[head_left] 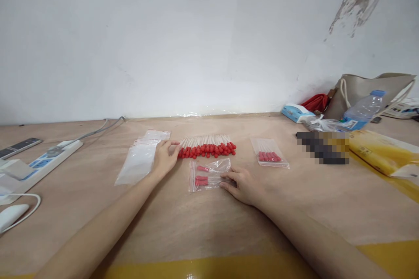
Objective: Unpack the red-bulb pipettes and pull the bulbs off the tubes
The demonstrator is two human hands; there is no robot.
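Note:
A row of red-tipped white sticks point(209, 148) lies at the middle of the table, red ends toward me. At the row's left end, my left hand point(166, 156) has its thumb and forefinger closed on a red-tipped stick. A clear zip bag point(212, 170) lies flat in front of the row, with a few red-tipped sticks inside. My right hand point(242, 185) holds the bag's right end, thumb and fingers on the plastic. Beside my left hand are flat, clear zip bags point(135, 163), overlapping each other. To the right lies another zip bag point(270, 153) holding several red-tipped sticks.
At left are a power strip point(49, 161), a phone point(19, 147) and a white plug-like object with a cable point(13, 217). At right stand a tissue box point(296, 113), a plastic bottle point(366, 109), a grey bag point(360, 85) and a yellow pack point(379, 152). A wall point(180, 43) rises behind.

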